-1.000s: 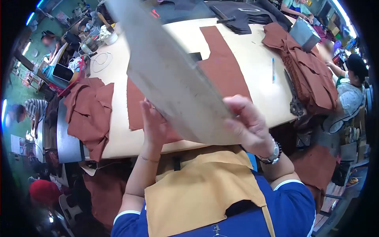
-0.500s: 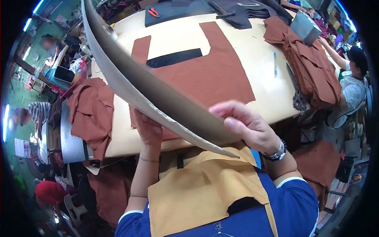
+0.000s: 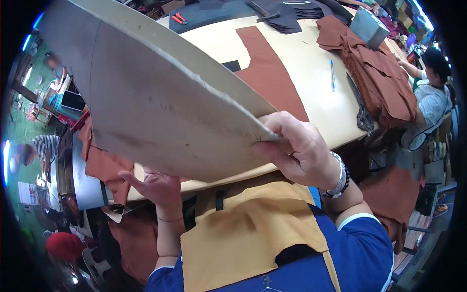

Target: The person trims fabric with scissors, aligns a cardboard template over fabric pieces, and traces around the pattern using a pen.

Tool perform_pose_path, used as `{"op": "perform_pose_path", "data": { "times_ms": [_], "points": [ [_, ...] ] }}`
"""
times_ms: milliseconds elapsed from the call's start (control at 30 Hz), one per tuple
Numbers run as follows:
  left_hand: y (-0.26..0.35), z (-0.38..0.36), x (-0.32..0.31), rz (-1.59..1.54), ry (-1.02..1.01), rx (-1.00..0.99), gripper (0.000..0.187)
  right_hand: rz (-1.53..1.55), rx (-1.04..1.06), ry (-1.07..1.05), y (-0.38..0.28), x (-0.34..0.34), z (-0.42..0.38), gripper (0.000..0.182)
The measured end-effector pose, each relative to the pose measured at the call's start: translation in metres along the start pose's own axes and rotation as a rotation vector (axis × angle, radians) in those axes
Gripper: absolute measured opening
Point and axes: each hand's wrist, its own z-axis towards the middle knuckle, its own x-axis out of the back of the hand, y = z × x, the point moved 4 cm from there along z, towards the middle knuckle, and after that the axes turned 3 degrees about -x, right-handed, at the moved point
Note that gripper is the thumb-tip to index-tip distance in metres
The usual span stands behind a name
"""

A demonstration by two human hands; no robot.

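Note:
A large, stiff grey-beige sheet (image 3: 160, 107), perhaps card, is tilted up before me and hides much of the table. My right hand (image 3: 296, 146) pinches its near right corner between thumb and fingers. Below the sheet's lower edge is my left hand (image 3: 158, 187), palm up, with the thumb spread away; some fingertips are hidden behind the sheet. Beyond it, a reddish-brown cut fabric piece (image 3: 272, 78) lies flat on the cream table (image 3: 316, 63), partly covered. A bit of black material (image 3: 232, 65) shows beside that piece.
A blue pen (image 3: 332, 75) and dark scissors (image 3: 360, 104) lie on the right. Behind them are stacked brown fabric (image 3: 379, 73) and a metal block (image 3: 369, 27). A red-handled tool (image 3: 179, 18) and a hammer (image 3: 262, 12) lie at the back. A co-worker (image 3: 433, 92) sits at right.
The sheet has turned so its broad face shows, covering more of the brown piece. My right hand now grips its corner; my left hand has moved down and left, its fingers opened.

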Motion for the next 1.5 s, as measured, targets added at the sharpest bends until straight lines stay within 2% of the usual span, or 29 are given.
{"op": "perform_pose_path", "data": {
  "times_ms": [33,167,267,300,400,567,667,733,800,867,933,1033,1167,1267,1367,1500],
  "points": [
    [0.003,0.001,-0.006,-0.069,0.008,0.032,0.045,0.135,0.03,-0.055,-0.004,0.0,0.002,0.022],
    [0.012,0.022,-0.001,-0.013,-0.151,0.123,0.043,0.641,0.153,-0.188,-0.001,-0.016,0.012,0.019],
    [0.008,0.04,0.026,0.067,-0.159,0.179,0.042,1.022,0.198,-0.085,-0.004,-0.037,0.038,0.022],
    [0.006,0.046,0.037,0.097,-0.155,0.197,0.041,1.117,0.17,-0.184,0.002,-0.041,0.045,0.024],
    [-0.001,0.061,0.067,0.191,-0.139,0.238,0.04,0.904,0.211,-0.176,0.017,-0.047,0.058,0.027],
    [0.008,0.087,0.103,0.347,-0.1,0.244,0.039,0.787,0.133,0.121,0.034,0.02,0.035,0.033],
    [0.032,0.11,0.117,0.544,-0.106,0.156,0.039,0.657,-0.001,0.322,0.07,0.064,0.013,0.036],
    [0.047,0.114,0.115,0.725,-0.086,0.069,0.038,0.597,-0.138,0.359,0.109,0.08,-0.002,0.038],
    [0.054,0.098,0.109,0.864,0.106,-0.004,0.048,0.431,-0.346,0.407,0.143,0.081,-0.021,0.041],
    [0.061,0.091,0.126,1.258,0.083,0.05,0.048,0.316,-0.472,0.286,0.166,0.067,-0.036,0.047],
    [0.05,0.09,0.131,1.276,0.024,0.081,0.048,0.282,-0.611,0.246,0.193,0.059,-0.055,0.05],
    [0.046,0.098,0.139,1.432,-0.036,0.134,0.047,0.048,-0.702,0.179,0.209,0.061,-0.067,0.049],
    [0.041,0.106,0.13,1.496,-0.062,0.136,0.043,-0.101,-0.669,0.251,0.206,0.065,-0.064,0.05],
    [0.035,0.112,0.116,1.591,-0.069,0.06,0.043,-0.133,-0.652,0.297,0.205,0.068,-0.06,0.053],
    [0.028,0.117,0.102,1.709,-0.059,0.072,0.046,-0.161,-0.637,0.285,0.215,0.069,-0.06,0.054],
    [0.024,0.128,0.121,1.724,-0.076,0.114,0.048,-0.191,-0.64,0.279,0.218,0.069,-0.062,0.057]
  ]
}}
